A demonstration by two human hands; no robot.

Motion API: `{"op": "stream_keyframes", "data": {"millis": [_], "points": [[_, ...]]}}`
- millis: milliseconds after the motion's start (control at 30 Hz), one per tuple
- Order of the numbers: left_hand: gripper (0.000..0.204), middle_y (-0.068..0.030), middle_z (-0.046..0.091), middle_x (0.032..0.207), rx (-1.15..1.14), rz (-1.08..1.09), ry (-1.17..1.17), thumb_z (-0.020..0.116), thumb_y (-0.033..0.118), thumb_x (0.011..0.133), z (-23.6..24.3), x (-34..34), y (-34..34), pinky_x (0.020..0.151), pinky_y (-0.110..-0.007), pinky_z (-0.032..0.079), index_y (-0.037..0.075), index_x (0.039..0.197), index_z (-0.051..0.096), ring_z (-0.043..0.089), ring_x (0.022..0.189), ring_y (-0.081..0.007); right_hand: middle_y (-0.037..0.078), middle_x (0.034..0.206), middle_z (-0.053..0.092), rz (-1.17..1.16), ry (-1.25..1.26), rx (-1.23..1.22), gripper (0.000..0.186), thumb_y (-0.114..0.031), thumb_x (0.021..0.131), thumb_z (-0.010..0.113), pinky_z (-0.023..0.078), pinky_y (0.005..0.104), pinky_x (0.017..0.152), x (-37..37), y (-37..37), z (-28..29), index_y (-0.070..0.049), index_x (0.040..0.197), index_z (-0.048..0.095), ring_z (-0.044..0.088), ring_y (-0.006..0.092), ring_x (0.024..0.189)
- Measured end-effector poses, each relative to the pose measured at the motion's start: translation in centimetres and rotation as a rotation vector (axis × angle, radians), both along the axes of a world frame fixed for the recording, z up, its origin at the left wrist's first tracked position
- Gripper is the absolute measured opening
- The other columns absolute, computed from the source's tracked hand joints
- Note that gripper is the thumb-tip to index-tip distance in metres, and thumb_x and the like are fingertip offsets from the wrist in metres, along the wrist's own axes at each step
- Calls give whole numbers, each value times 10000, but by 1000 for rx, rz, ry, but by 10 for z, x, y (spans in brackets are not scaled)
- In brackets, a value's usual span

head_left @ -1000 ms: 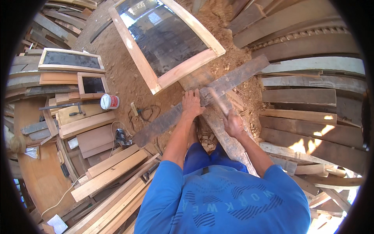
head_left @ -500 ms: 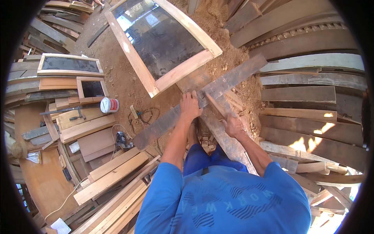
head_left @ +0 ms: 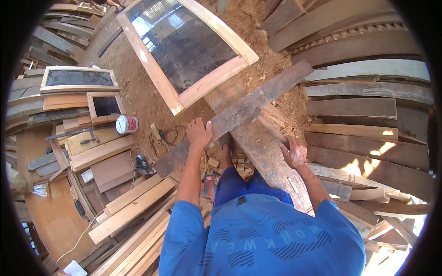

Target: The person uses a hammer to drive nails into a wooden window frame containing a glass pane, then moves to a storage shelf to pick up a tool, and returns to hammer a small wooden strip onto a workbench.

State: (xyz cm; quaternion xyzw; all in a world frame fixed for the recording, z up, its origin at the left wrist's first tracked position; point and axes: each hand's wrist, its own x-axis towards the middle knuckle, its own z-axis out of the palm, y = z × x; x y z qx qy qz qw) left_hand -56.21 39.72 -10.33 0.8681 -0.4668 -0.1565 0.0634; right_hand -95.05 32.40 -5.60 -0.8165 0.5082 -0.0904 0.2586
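Observation:
A long dark wooden board [head_left: 276, 88] lies slantwise across a wide, worn plank [head_left: 269, 158] in front of me. My left hand [head_left: 199, 132] grips the board left of the plank, its fingers over the far edge. My right hand [head_left: 294, 154], over the plank's right side, is closed on the wooden handle of what looks like a hammer [head_left: 272, 129]. The hammer's head is blurred, close to the board's near edge. Beyond the board, a large wood-framed glass panel [head_left: 184, 50] rests on the plank's far end.
Stacked planks [head_left: 352, 108] line the right side. At left are smaller framed panels [head_left: 79, 78], a white bucket [head_left: 126, 124], a corded power tool [head_left: 143, 164] and piled lumber [head_left: 133, 207]. A red tool [head_left: 208, 187] sits beside my leg. Sawdust covers the ground [head_left: 138, 99].
My left hand has slid left and nearer along the board. My right hand has moved right, drawing the hammer away from the spot where the left hand was. The red tool has come into view.

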Motion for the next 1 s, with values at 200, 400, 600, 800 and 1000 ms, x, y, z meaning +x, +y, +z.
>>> {"op": "stream_keyframes", "data": {"millis": [200, 400, 600, 800, 1000], "points": [[586, -298, 703, 941, 152, -1, 35, 379, 492, 997, -1, 4, -6, 856, -563, 513, -3, 1044, 688, 680, 911, -480, 136, 883, 641, 350, 139, -15, 289, -346, 890, 683, 545, 461, 763, 8, -49, -2, -98, 1029, 638, 669, 318, 868], [561, -307, 700, 932, 134, -19, 6, 394, 461, 997, 1, 3, -7, 876, -544, 517, 4, 958, 719, 680, 917, -477, 137, 886, 667, 407, 108, -44, 255, -294, 847, 724, 536, 457, 718, 10, -69, 3, -113, 1013, 654, 672, 345, 825], [567, -313, 696, 930, 135, -43, 19, 392, 450, 997, -1, 7, -5, 867, -550, 519, -10, 944, 719, 677, 914, -482, 126, 867, 668, 351, 161, -19, 272, -330, 850, 715, 533, 468, 726, 18, -74, 2, -110, 999, 654, 671, 340, 836], [572, -315, 696, 942, 172, -33, 42, 386, 453, 1000, 4, 6, -11, 876, -551, 516, -10, 965, 719, 677, 929, -482, 126, 954, 695, 344, 257, 163, 327, -411, 915, 639, 533, 452, 792, 15, -83, 16, -108, 1036, 622, 670, 341, 943], [567, -315, 696, 950, 150, -38, 16, 386, 452, 1000, -1, 7, -8, 874, -548, 519, -5, 978, 720, 678, 924, -484, 158, 947, 696, 491, 212, 126, 323, -408, 918, 631, 542, 471, 776, 15, -77, 24, -101, 1017, 613, 680, 359, 915]]}}
